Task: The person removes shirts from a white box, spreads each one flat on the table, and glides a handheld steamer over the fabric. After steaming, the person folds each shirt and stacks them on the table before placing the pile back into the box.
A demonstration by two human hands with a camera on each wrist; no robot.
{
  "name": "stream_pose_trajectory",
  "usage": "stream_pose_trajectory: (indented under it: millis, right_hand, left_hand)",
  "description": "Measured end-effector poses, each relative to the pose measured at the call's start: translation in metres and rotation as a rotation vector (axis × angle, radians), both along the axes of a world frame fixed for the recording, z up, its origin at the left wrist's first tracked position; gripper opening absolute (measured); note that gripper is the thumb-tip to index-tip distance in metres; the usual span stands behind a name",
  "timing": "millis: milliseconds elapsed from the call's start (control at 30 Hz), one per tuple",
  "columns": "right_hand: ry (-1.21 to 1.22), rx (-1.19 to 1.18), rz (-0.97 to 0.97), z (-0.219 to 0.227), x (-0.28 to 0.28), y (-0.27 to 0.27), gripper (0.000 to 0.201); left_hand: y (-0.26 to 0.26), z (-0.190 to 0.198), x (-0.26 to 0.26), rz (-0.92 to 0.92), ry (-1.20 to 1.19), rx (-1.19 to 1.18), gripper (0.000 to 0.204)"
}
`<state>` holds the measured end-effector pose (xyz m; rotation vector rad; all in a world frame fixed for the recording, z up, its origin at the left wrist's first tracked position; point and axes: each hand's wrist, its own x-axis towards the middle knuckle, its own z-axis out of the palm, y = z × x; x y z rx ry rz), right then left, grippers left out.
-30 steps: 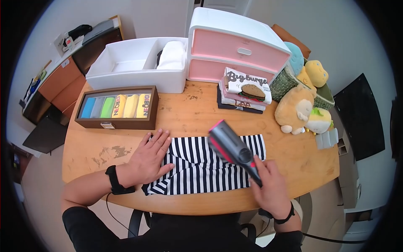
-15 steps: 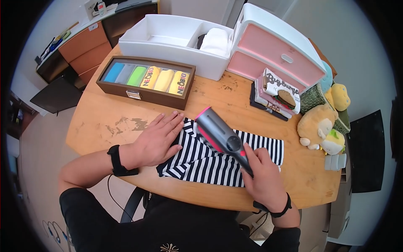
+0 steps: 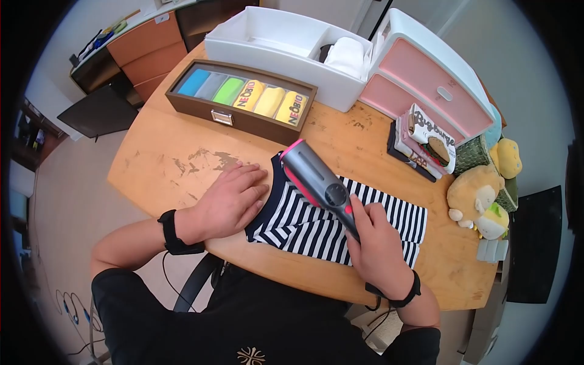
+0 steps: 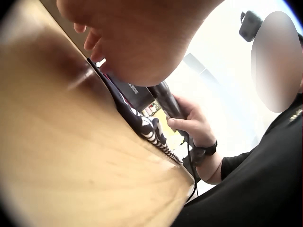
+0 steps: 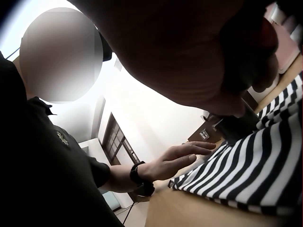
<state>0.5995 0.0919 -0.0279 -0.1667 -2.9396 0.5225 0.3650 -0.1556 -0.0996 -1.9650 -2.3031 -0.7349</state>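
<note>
A black-and-white striped shirt (image 3: 316,246) with a dark neckband lies on the wooden table, its left end creased. My right hand (image 3: 380,249) grips the handle of a grey handheld garment steamer (image 3: 313,176) with a pink edge. The steamer's head lies over the shirt near the neckband. Flat beside the neckband, my left hand (image 3: 234,201) has its fingers extended, their tips at the dark edge. In the right wrist view the left hand (image 5: 173,161) is stretched out by the shirt (image 5: 255,163). The left wrist view shows the steamer's dark handle (image 4: 166,100) in my right hand.
Behind stand a brown lidded box (image 3: 243,115) of rolled colourful items, a white divided bin (image 3: 286,61) and a pink-and-white drawer unit (image 3: 426,85). Folded shirts (image 3: 426,143) are stacked at the back right. Plush toys (image 3: 474,194) sit at the right edge.
The head view has turned, so the table appears rotated. The steamer has moved along the shirt toward the neckband. My left hand has slid off the cloth to beside the neckband.
</note>
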Motion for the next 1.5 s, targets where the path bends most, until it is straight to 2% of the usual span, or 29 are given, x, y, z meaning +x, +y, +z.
stream_pose_trajectory:
  millis: [133,267,367,600,900,1167,1200,1333,1500]
  right_hand:
    - [0.039,0.016,0.039,0.0,-0.005,0.005,0.069]
    - [0.023,-0.012,0.105,0.01,0.007,-0.004,0.07]
    - [-0.04,0.031,0.185,0.002,0.004,-0.012,0.07]
    - [-0.023,-0.117,0.208,-0.006,-0.02,-0.012,0.066]
    - [-0.084,-0.087,0.22,0.012,0.031,-0.014,0.067]
    - [0.014,-0.059,0.218,0.0,0.032,-0.021,0.063]
    - [-0.03,-0.099,0.195,0.003,0.039,-0.019,0.067]
    - [0.067,-0.082,0.047,0.019,0.072,-0.007,0.075]
    - [0.057,0.027,-0.172,0.017,0.088,0.011,0.069]
  left_hand:
    - [-0.01,0.004,0.011,-0.117,-0.106,0.116,0.028]
    - [-0.023,0.001,0.021,-0.294,-0.09,0.118,0.028]
    - [-0.022,-0.001,0.028,-0.339,-0.054,0.162,0.029]
    - [-0.021,-0.005,0.029,-0.343,-0.056,0.136,0.025]
    - [-0.036,-0.008,0.025,-0.277,0.008,0.192,0.025]
    - [-0.033,-0.005,0.027,-0.275,0.022,0.167,0.015]
    - [-0.033,-0.003,0.026,-0.272,0.027,0.146,0.015]
    - [-0.022,0.009,0.028,-0.265,-0.065,0.162,0.013]
    - [0.014,0.025,0.027,-0.33,-0.104,0.146,0.015]
